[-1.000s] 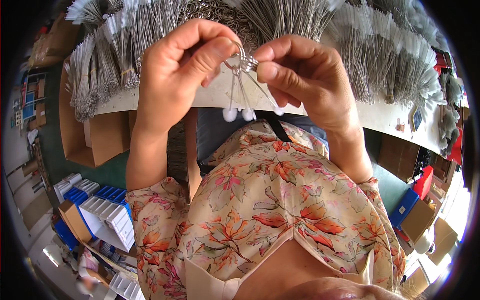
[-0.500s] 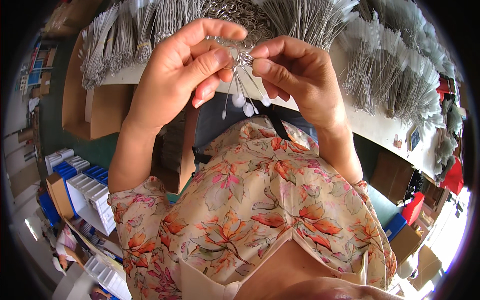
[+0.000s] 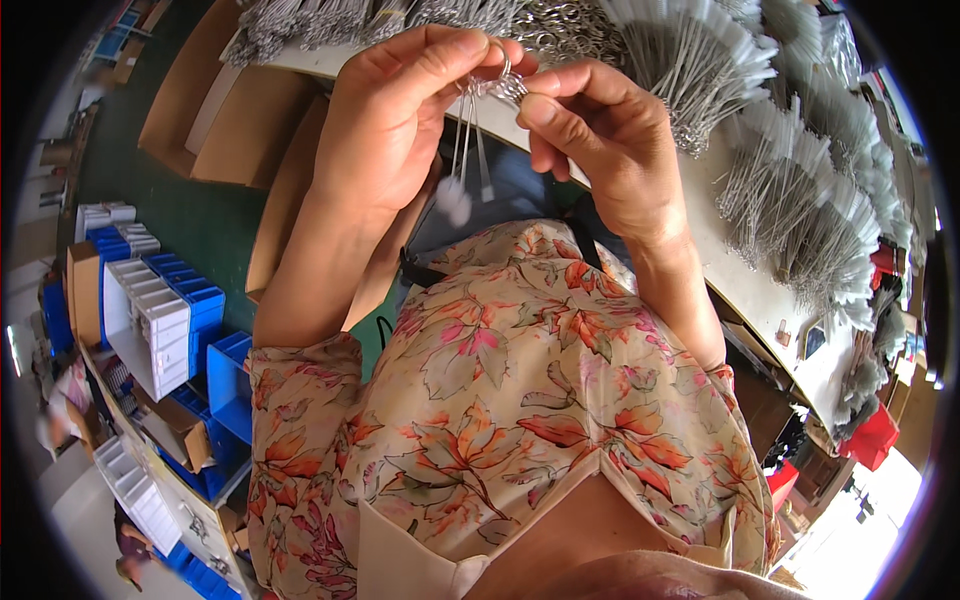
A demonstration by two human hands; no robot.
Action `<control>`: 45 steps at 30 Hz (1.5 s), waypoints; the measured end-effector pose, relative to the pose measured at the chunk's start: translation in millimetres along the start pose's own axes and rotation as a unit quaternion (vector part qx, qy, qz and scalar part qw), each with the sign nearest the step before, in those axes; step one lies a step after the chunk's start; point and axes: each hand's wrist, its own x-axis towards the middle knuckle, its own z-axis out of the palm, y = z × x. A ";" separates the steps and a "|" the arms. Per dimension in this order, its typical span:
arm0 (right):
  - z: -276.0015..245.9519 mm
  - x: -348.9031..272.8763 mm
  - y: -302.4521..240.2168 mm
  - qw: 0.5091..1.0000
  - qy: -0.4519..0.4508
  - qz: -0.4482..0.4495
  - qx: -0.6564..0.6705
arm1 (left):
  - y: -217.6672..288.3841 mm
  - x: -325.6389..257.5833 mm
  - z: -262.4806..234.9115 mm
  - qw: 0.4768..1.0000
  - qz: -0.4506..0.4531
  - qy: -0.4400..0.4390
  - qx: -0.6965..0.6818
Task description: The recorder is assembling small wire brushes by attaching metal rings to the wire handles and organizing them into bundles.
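High in the view, in front of the table edge, both hands are raised and close together. My left hand (image 3: 395, 120) is closed, thumb and fingertips pinching a small metal split ring (image 3: 507, 66). My right hand (image 3: 610, 140) pinches a cluster of looped wire ends beside that ring. A few thin wire brushes (image 3: 455, 200) with fluffy white tips dangle below the fingers. Whether every loop is threaded on the ring cannot be made out.
A heap of metal rings (image 3: 570, 30) lies on the white table (image 3: 745, 235) beyond my hands. Bundles of wire brushes (image 3: 790, 190) cover its right side. Cardboard boxes (image 3: 245, 130) stand at the left, near white and blue crates (image 3: 145, 320). Another person (image 3: 130, 545) is at lower left.
Both hands have risen slightly, and my left thumb and fingers have closed higher up on the ring. The fanned brushes now hang bunched to the left. My view has shifted to the right.
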 end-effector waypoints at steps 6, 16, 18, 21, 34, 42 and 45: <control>31.1 26.3 37.2 0.997 0.004 -0.072 -0.018 | 4.0 -7.5 -21.4 0.998 0.017 0.007 -0.064; 65.4 59.3 -16.8 0.974 -0.058 -0.064 -0.209 | 29.6 -13.0 -28.7 0.969 0.104 0.223 0.017; 48.2 80.0 12.4 0.988 -0.135 -0.030 -0.069 | 40.8 -16.0 -49.2 0.997 0.027 0.037 0.057; 49.3 89.0 22.8 0.955 -0.137 0.192 0.177 | 53.7 -17.7 -80.3 0.982 -0.041 -0.021 0.184; -14.4 37.8 98.4 0.944 -0.045 0.271 -0.184 | -89.1 -92.1 -207.7 0.785 -0.167 -0.128 0.582; -16.0 43.3 99.5 0.942 -0.050 0.292 -0.158 | -158.8 -132.7 -273.3 0.663 -0.136 -0.145 0.722; -19.9 43.2 85.9 0.935 -0.063 0.312 -0.155 | -124.7 -93.9 -237.9 0.801 -0.342 -0.103 0.480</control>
